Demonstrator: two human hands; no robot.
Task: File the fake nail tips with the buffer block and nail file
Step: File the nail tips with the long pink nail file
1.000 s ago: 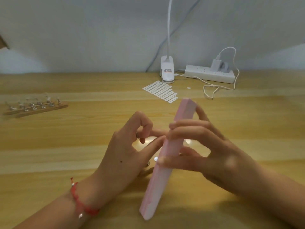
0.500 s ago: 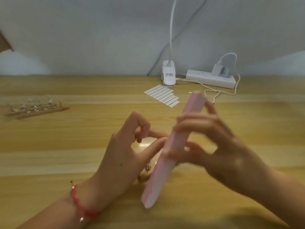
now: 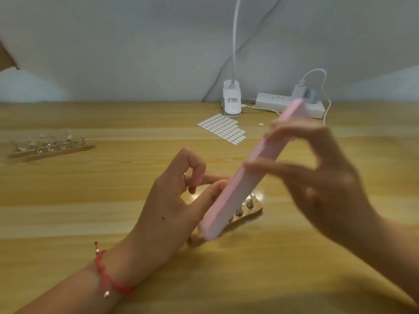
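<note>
Gripped mid-length in blurred right hand [image 3: 322, 184]: long pink rectangular buffer block [image 3: 240, 189], slanted, low end over wooden strip of fake nail tips [image 3: 251, 210] on light wooden desk [image 3: 90, 200]. Pinched between thumb and curled index of left hand [image 3: 172, 207], beside block: small silvery piece [image 3: 185, 179].

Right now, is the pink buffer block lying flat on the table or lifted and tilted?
Lifted and tilted: the right hand grips the buffer block, far end high, near end low beside the left hand.
</note>
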